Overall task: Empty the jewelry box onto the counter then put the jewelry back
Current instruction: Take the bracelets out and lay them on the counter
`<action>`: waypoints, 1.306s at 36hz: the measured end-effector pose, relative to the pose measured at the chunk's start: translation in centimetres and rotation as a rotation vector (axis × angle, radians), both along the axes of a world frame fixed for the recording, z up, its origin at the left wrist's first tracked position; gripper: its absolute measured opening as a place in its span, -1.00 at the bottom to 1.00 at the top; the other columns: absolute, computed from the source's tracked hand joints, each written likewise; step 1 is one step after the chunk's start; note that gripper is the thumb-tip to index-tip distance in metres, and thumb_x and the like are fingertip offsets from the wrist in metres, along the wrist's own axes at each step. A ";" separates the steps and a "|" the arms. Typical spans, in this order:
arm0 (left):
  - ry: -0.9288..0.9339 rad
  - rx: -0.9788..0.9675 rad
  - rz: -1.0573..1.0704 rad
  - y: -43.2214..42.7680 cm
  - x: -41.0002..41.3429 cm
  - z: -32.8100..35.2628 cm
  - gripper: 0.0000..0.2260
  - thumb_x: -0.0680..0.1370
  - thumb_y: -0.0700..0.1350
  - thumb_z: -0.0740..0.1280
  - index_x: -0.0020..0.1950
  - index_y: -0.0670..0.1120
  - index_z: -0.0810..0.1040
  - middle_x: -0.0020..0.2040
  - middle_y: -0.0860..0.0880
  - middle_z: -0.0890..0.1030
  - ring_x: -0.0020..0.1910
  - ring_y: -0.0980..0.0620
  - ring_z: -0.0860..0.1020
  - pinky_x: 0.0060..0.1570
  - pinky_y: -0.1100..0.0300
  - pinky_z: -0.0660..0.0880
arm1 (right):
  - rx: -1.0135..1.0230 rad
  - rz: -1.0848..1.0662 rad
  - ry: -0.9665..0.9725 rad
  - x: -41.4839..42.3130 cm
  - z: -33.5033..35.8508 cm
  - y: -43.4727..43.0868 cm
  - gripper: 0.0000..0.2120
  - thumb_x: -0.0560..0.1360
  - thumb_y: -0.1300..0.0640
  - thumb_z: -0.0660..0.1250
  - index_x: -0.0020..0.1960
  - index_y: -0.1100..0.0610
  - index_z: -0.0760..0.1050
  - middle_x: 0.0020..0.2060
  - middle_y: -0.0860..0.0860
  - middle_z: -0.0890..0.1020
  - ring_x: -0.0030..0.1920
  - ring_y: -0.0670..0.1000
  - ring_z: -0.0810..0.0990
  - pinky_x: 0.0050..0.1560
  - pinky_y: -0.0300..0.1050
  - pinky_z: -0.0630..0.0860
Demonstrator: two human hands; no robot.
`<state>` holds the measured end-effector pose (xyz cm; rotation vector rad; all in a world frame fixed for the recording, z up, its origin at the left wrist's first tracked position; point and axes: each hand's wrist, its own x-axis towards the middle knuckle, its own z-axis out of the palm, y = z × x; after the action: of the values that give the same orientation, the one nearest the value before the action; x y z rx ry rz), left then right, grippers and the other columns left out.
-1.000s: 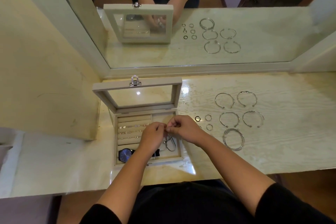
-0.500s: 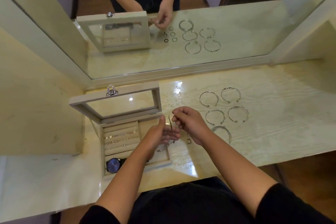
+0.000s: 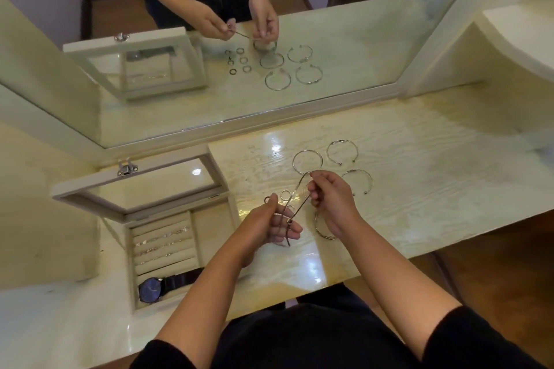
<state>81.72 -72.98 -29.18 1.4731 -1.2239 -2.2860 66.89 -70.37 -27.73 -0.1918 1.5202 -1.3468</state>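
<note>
The beige jewelry box (image 3: 132, 263) stands open at the left, its glass lid (image 3: 141, 180) tilted back. Rings sit in its padded rolls, and a blue-faced watch (image 3: 151, 292) lies at the front. Over the counter (image 3: 419, 189), right of the box, both hands hold a thin silver chain bracelet (image 3: 295, 204). My right hand (image 3: 332, 204) pinches its upper loop. My left hand (image 3: 269, 226) holds its clasp end against the palm. Bangles (image 3: 307, 162) and small rings (image 3: 284, 195) lie on the counter behind and under my hands.
A large mirror (image 3: 344, 48) rises behind the counter and repeats the scene. A cream wall panel (image 3: 39, 204) closes off the left side. The counter's front edge runs just below my forearms, with wooden floor at the right.
Both hands lifted the chain bracelet out of the box and carried it right, over the counter. The camera view shifted, so the box now sits further left.
</note>
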 end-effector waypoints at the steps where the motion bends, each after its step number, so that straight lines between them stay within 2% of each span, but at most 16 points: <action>1: -0.003 0.012 -0.006 0.1 -0.4 0.1 -0.57 0.62 0.14 -0.06 -0.13 -0.10 0.46 -0.29 -0.06 0.69 -0.30 0.02 0.66 -0.16 0.15 0.44 | 0.005 -0.013 0.002 -0.4 -0.1 0.2 -0.86 0.53 0.29 0.21 -0.16 0.14 0.46 -0.47 -0.01 0.48 -0.52 -0.12 0.35 -0.46 -0.27 0.26; 6: -0.029 0.040 -0.064 1.1 -2.2 0.4 -0.55 0.62 0.15 -0.06 -0.19 -0.09 0.45 -0.24 -0.08 0.68 -0.27 0.02 0.65 -0.27 0.20 0.37 | 0.026 -0.083 -0.005 -2.6 -0.8 1.4 -0.86 0.53 0.27 0.23 -0.19 0.14 0.45 -0.49 -0.03 0.48 -0.54 -0.13 0.35 -0.51 -0.30 0.28; 10: -0.069 0.025 -0.137 1.8 -4.0 0.5 -0.51 0.62 0.15 -0.06 -0.17 -0.10 0.53 -0.26 -0.02 0.67 -0.28 0.09 0.63 -0.27 0.23 0.36 | 0.044 -0.132 -0.023 -4.4 -1.8 2.5 -0.87 0.53 0.26 0.24 -0.19 0.13 0.45 -0.54 -0.06 0.49 -0.55 -0.13 0.35 -0.49 -0.28 0.30; 15: -0.131 -0.018 -0.190 2.7 -5.9 0.3 -0.51 0.63 0.13 -0.06 -0.14 -0.09 0.57 -0.22 0.00 0.66 -0.26 0.12 0.61 -0.26 0.25 0.36 | 0.082 -0.188 -0.010 -6.5 -2.7 3.9 -0.88 0.52 0.24 0.25 -0.18 0.13 0.48 -0.50 -0.03 0.48 -0.56 -0.14 0.36 -0.51 -0.29 0.30; 19: -0.166 -0.053 -0.210 3.3 -7.6 0.3 -0.57 0.63 0.09 0.00 -0.13 -0.08 0.59 -0.22 0.03 0.66 -0.28 0.16 0.60 -0.24 0.28 0.38 | 0.112 -0.205 0.010 -8.2 -3.0 5.0 -0.89 0.52 0.24 0.24 -0.18 0.14 0.47 -0.48 -0.02 0.48 -0.54 -0.12 0.36 -0.51 -0.29 0.30; 24: -0.229 -0.147 -0.275 4.2 -9.7 0.0 -0.72 0.60 -0.09 0.11 -0.13 -0.11 0.59 -0.18 0.00 0.62 -0.25 0.13 0.57 -0.29 0.35 0.39 | 0.165 -0.155 0.087 -9.9 -3.2 6.3 -0.88 0.53 0.23 0.23 -0.19 0.15 0.46 -0.44 0.01 0.48 -0.48 -0.08 0.34 -0.46 -0.26 0.29; 25: -0.246 -0.180 -0.297 4.4 -10.1 0.0 -0.74 0.60 -0.13 0.12 -0.12 -0.12 0.59 -0.19 -0.01 0.61 -0.24 0.11 0.56 -0.25 0.35 0.43 | 0.173 -0.145 0.101 -10.3 -3.3 6.5 -0.87 0.53 0.23 0.23 -0.19 0.15 0.46 -0.43 0.01 0.48 -0.47 -0.08 0.35 -0.46 -0.28 0.30; 28: -0.291 -0.274 -0.376 4.9 -11.4 -0.2 -0.77 0.59 -0.15 0.16 -0.11 -0.18 0.58 -0.17 -0.09 0.60 -0.18 0.02 0.54 0.00 0.10 0.49 | 0.194 -0.122 0.135 -11.4 -3.5 7.2 -0.90 0.54 0.22 0.22 -0.15 0.16 0.45 -0.41 0.01 0.49 -0.46 -0.08 0.37 -0.46 -0.29 0.31; 31: -0.349 -0.379 -0.464 5.2 -12.7 -0.4 -0.79 0.58 -0.14 0.17 -0.15 -0.18 0.55 -0.13 -0.16 0.60 -0.14 -0.06 0.54 0.06 0.00 0.48 | 0.214 -0.116 0.155 -12.4 -3.7 7.7 -0.92 0.54 0.22 0.22 -0.11 0.17 0.46 -0.41 0.01 0.50 -0.45 -0.08 0.38 -0.47 -0.31 0.32; 34: -0.405 -0.459 -0.533 5.4 -13.9 -0.8 -0.78 0.58 -0.12 0.16 -0.13 -0.15 0.56 -0.13 -0.15 0.61 -0.10 -0.09 0.57 0.00 0.10 0.47 | 0.226 -0.123 0.163 -13.5 -4.0 8.2 -0.92 0.54 0.22 0.22 -0.12 0.17 0.46 -0.40 0.02 0.51 -0.45 -0.08 0.40 -0.51 -0.34 0.33; 36: -0.425 -0.492 -0.564 5.5 -14.6 -1.0 -0.77 0.59 -0.11 0.15 -0.11 -0.14 0.57 -0.16 -0.16 0.59 -0.15 -0.05 0.53 -0.10 0.16 0.41 | 0.239 -0.118 0.174 -14.2 -4.2 8.4 -0.92 0.55 0.22 0.22 -0.09 0.19 0.46 -0.39 0.02 0.52 -0.44 -0.08 0.42 -0.52 -0.36 0.34; 38: -0.449 -0.543 -0.593 5.6 -15.4 -1.2 -0.79 0.60 -0.11 0.15 -0.19 -0.11 0.48 -0.22 -0.13 0.52 -0.21 -0.01 0.46 -0.20 0.18 0.32 | 0.254 -0.106 0.192 -14.8 -4.4 8.6 -0.91 0.55 0.22 0.21 -0.10 0.19 0.46 -0.39 0.03 0.53 -0.44 -0.07 0.44 -0.52 -0.37 0.36; 40: -0.478 -0.609 -0.605 5.7 -16.0 -1.2 -0.79 0.59 -0.12 0.14 -0.22 -0.11 0.44 -0.23 -0.11 0.49 -0.23 0.00 0.43 -0.25 0.20 0.26 | 0.269 -0.093 0.203 -15.3 -4.7 8.7 -0.90 0.55 0.21 0.21 -0.14 0.17 0.45 -0.38 0.03 0.54 -0.43 -0.07 0.46 -0.47 -0.33 0.39; 43: -0.504 -0.688 -0.615 5.9 -16.8 -1.1 -0.74 0.59 -0.17 0.12 -0.24 -0.14 0.50 -0.27 -0.11 0.48 -0.22 -0.06 0.47 -0.31 0.19 0.27 | 0.299 -0.080 0.223 -16.0 -5.2 8.8 -0.88 0.55 0.22 0.21 -0.17 0.14 0.44 -0.35 0.03 0.55 -0.42 -0.06 0.49 -0.39 -0.27 0.41; 45: -0.529 -0.742 -0.644 6.0 -17.4 -1.1 -0.72 0.60 -0.17 0.09 -0.12 -0.24 0.54 -0.14 -0.14 0.51 -0.12 -0.12 0.51 -0.25 0.16 0.35 | 0.323 -0.063 0.258 -16.4 -5.5 8.7 -0.88 0.55 0.22 0.20 -0.15 0.15 0.45 -0.34 0.03 0.56 -0.41 -0.04 0.52 -0.35 -0.23 0.43; 47: -0.547 -0.790 -0.671 6.1 -17.8 -1.3 -0.70 0.61 -0.15 0.07 0.11 -0.21 0.55 0.06 -0.15 0.48 0.02 -0.12 0.50 -0.05 0.12 0.43 | 0.340 -0.040 0.301 -16.7 -5.8 8.7 -0.90 0.55 0.21 0.19 -0.10 0.18 0.45 -0.33 0.03 0.57 -0.41 -0.03 0.54 -0.30 -0.19 0.45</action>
<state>63.96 -66.91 -30.44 1.5030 -2.6890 -1.2824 50.20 -61.66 -33.53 -0.1536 1.9904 -1.1021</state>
